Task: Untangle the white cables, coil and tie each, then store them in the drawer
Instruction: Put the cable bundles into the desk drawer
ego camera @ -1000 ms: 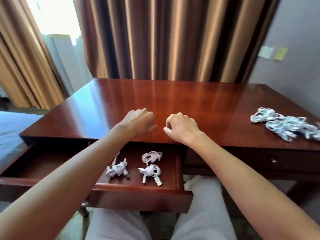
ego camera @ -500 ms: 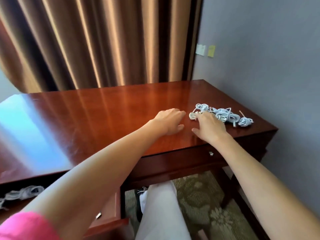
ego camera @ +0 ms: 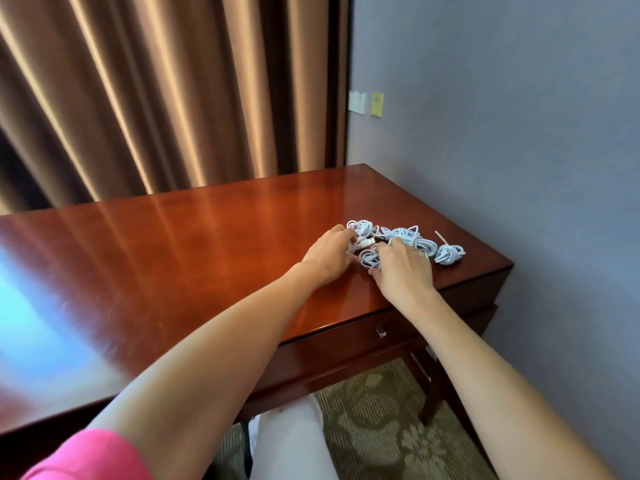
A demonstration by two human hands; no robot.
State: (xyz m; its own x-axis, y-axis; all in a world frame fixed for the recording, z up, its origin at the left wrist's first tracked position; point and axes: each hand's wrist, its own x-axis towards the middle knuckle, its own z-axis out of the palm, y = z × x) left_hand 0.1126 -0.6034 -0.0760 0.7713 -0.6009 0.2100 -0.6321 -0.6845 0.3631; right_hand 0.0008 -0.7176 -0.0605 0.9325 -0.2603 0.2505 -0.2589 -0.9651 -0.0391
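A tangled pile of white cables (ego camera: pixel 410 237) lies on the right end of the wooden desk (ego camera: pixel 207 271), with a silver USB plug (ego camera: pixel 370 242) showing in it. A small separate bundle (ego camera: pixel 449 253) sits just right of the pile. My left hand (ego camera: pixel 329 252) is at the pile's left edge, its fingertips curled into the cable loops there. My right hand (ego camera: pixel 403 268) lies on the near side of the pile, fingers spread over the cables, and a small coil (ego camera: pixel 369 258) is beside its thumb. The open drawer is out of view.
A shut drawer with a small metal knob (ego camera: pixel 381 330) sits under the desk's right end. The grey wall (ego camera: pixel 519 133) runs close along the desk's right side and brown curtains (ego camera: pixel 156 98) hang behind. Patterned carpet (ego camera: pixel 381 410) lies below.
My view has swung right, away from the open drawer with its tied coils. Both hands moved from the desk's front edge to the cable pile and now touch it.
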